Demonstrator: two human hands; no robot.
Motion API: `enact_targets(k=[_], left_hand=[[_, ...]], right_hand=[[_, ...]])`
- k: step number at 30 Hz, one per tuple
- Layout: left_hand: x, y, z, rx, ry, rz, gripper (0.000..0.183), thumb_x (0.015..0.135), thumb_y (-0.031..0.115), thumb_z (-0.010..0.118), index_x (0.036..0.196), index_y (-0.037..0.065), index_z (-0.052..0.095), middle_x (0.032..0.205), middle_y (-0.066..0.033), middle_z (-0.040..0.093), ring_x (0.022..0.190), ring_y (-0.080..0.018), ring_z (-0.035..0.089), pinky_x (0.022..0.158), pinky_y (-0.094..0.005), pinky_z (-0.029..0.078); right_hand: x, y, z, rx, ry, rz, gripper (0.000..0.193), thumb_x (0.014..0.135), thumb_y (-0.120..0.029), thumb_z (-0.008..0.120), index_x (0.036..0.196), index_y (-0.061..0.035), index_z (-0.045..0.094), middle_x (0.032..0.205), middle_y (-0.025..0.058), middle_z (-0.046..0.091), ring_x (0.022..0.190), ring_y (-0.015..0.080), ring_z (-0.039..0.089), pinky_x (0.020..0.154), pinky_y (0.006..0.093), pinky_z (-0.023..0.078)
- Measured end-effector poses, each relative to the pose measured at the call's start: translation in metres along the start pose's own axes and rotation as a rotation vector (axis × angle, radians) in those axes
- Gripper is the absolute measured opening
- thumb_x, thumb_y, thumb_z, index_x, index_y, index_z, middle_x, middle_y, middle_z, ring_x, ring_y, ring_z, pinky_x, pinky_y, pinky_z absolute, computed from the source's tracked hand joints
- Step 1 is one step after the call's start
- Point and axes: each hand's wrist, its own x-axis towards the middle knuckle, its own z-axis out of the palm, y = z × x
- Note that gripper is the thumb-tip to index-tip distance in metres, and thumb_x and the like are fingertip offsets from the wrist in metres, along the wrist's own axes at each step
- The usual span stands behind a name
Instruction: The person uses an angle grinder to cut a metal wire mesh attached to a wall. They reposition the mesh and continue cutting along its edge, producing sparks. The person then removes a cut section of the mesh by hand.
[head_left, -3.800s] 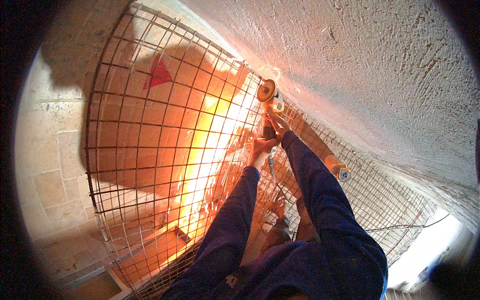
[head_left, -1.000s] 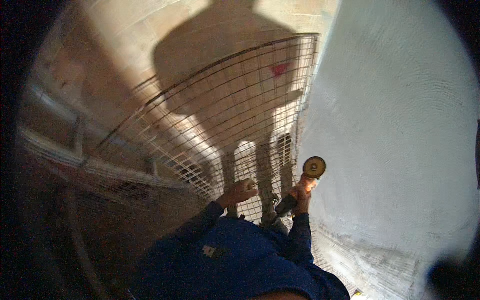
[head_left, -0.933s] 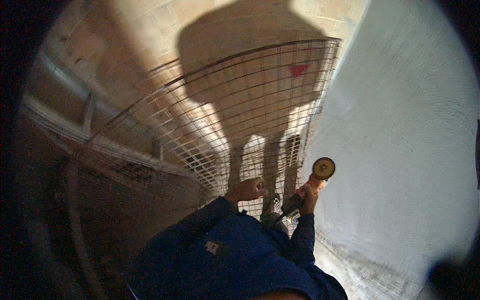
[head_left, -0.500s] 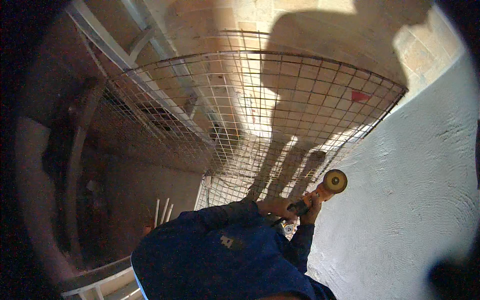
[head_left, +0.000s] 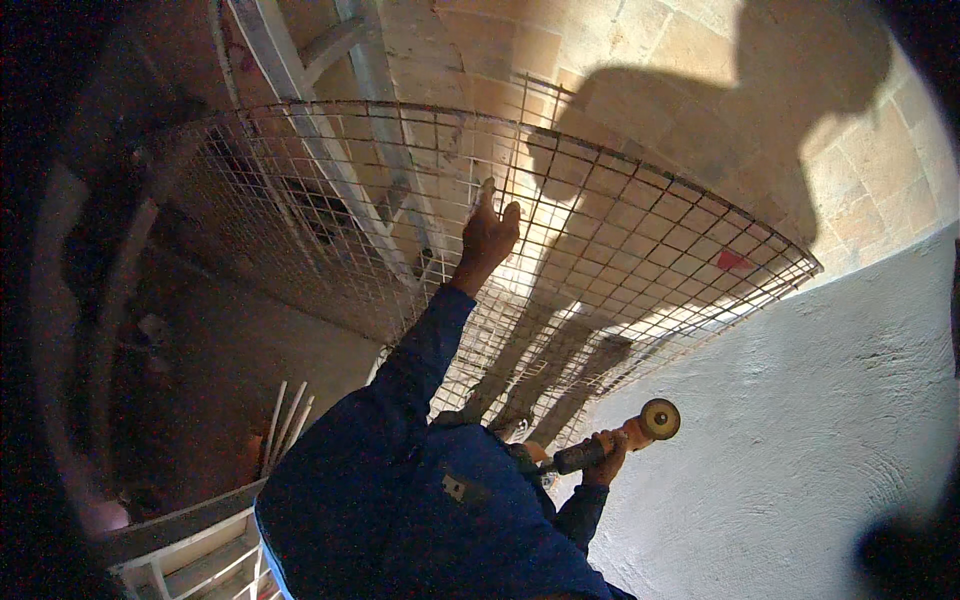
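Raised from beside the grinder [head_left: 636,433] since the earlier frame, the left hand [head_left: 487,240] is now at the wire mesh [head_left: 612,215], fingers parted; contact is unclear. Below the mesh's right part, the right hand [head_left: 605,462] alone wraps the grinder, its disc [head_left: 660,419] outward, probably to keep it clear of the wires. Toward the mesh's right end shows a red patch [head_left: 733,260]; no writing is readable.
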Motion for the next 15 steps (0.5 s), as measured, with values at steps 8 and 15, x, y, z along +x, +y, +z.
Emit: enact_targets(k=[8, 15], left_hand=[[-0.003, -0.008, -0.003, -0.062, -0.149, 0.031, 0.063, 0.087, 0.023, 0.064, 0.142, 0.002, 0.041, 0.124, -0.0218, 0.061, 0.117, -0.0349, 0.058, 0.101, -0.0431, 0.044], [-0.008, -0.001, -0.006, -0.05, -0.174, 0.053, 0.064, 0.087, 0.022, 0.064, 0.141, -0.002, 0.039, 0.123, -0.025, 0.058, 0.116, -0.0375, 0.057, 0.099, -0.0434, 0.045]], right_hand=[[-0.011, -0.003, 0.019, -0.067, 0.049, -0.033, 0.017, 0.091, -0.029, 0.064, 0.088, -0.0182, 0.051, 0.068, -0.0008, 0.05, 0.062, 0.0169, 0.054, 0.061, 0.0355, 0.051], [-0.013, -0.002, 0.018, -0.142, 0.21, -0.018, 0.018, 0.091, -0.028, 0.064, 0.085, -0.0174, 0.05, 0.064, -0.0011, 0.049, 0.06, 0.0161, 0.052, 0.06, 0.0343, 0.049]])
